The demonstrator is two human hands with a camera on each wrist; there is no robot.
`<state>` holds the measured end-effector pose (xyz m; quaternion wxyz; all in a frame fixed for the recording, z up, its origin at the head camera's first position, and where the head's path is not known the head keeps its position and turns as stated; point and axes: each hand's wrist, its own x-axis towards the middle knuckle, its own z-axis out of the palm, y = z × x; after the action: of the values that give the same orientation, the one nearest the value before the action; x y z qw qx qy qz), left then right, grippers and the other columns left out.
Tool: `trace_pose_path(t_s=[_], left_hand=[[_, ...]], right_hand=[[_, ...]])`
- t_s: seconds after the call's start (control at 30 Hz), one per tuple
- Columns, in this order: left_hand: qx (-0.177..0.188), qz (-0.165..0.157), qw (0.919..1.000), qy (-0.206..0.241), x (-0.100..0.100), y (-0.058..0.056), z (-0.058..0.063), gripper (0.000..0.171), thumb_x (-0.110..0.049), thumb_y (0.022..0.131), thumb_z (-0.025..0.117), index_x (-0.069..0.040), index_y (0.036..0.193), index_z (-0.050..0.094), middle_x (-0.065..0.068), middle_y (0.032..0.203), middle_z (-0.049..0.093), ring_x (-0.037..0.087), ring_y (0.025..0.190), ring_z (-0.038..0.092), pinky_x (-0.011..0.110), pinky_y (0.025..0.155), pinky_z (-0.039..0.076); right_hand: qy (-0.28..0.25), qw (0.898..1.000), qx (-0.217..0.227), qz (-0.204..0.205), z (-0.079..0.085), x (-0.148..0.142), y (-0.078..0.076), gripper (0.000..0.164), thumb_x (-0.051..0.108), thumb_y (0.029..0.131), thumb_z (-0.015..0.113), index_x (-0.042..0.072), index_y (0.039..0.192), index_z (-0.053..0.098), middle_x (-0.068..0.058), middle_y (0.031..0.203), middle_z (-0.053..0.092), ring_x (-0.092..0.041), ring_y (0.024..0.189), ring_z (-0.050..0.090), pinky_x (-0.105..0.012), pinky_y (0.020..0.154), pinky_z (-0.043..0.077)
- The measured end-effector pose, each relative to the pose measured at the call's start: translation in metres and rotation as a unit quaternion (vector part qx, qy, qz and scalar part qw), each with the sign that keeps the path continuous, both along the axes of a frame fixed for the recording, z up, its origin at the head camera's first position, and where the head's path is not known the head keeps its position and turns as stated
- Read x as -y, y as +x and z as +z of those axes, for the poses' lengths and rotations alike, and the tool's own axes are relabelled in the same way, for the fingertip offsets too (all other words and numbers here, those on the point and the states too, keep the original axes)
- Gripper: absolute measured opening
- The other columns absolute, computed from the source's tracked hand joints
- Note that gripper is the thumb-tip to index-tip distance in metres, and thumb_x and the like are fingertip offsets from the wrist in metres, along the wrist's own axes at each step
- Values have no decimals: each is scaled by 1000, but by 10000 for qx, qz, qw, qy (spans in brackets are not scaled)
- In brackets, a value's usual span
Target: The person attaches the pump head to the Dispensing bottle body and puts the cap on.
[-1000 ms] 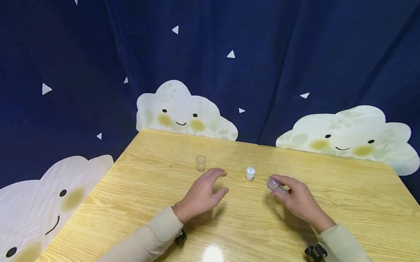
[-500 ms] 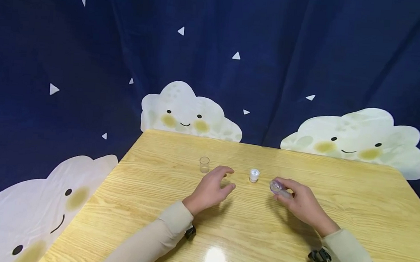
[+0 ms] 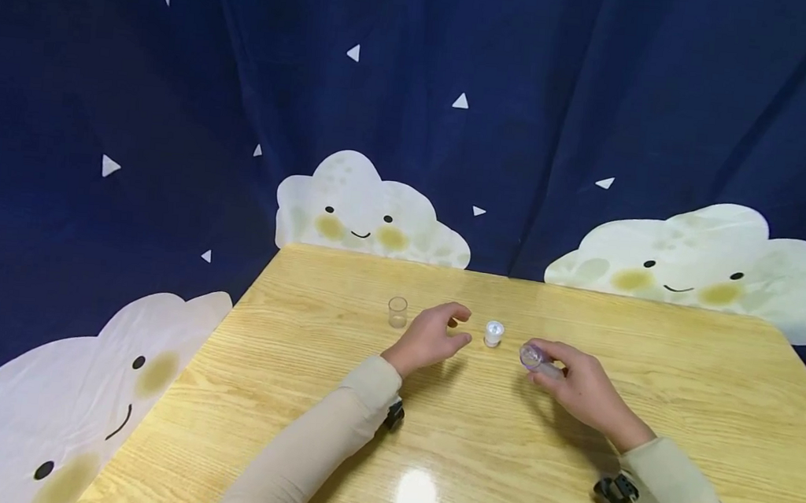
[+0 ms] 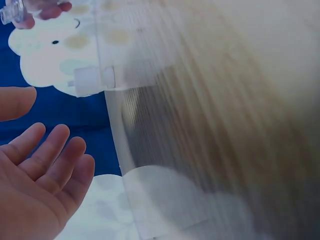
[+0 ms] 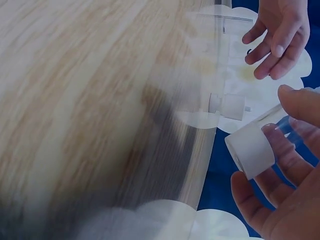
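My right hand (image 3: 587, 388) grips a clear plastic, bottle-like piece (image 3: 531, 356) with a faint purple tint, held tilted above the table between thumb and fingers. The right wrist view shows a white cylindrical end (image 5: 251, 150) on it; the fingers hide part of its clear section. Fingers spread and slightly bent, my left hand (image 3: 432, 334) holds nothing. Its fingertips are just left of a small white stepped cap-like part (image 3: 494, 334), which stands upright on the table and has a thin stub on top (image 5: 248, 108).
A small clear cylindrical cup (image 3: 397, 313) stands upright behind and left of my left hand. The wooden table (image 3: 343, 294) ends at a dark blue curtain (image 3: 416, 87) with cloud prints. Black wrist cameras sit under both sleeves.
My left hand has moved right and forward, closer to the white cap-like part. My right hand keeps its grip on the clear piece almost in place. The head view has shifted slightly.
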<state>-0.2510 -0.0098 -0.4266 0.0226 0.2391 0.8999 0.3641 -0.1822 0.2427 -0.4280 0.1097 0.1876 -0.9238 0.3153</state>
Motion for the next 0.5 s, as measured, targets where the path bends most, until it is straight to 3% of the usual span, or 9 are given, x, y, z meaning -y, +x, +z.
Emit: trace_pose_path(t_s=[0.23,0.5], left_hand=[[217,-46,9995,-227,-5,-5,1,41,-27,89,58,-15,127,51,1,122,59,19,110,57,28,87,48],[69,-27,9973,-727,-12,-11,0,43,-29,88,60,-18,128,50,-2,123,59,18,111,57,26,88,48]], right_hand=[[47,10000,41,18,0,1,-2,42,16,78,72,12,119,60,-9,108,66,-8,79,54,-18,57,44],[9,9999,105,37,-1,2,-3,42,16,79,71,11,119,60,-10,109,65,-8,77,54,-18,56,44]])
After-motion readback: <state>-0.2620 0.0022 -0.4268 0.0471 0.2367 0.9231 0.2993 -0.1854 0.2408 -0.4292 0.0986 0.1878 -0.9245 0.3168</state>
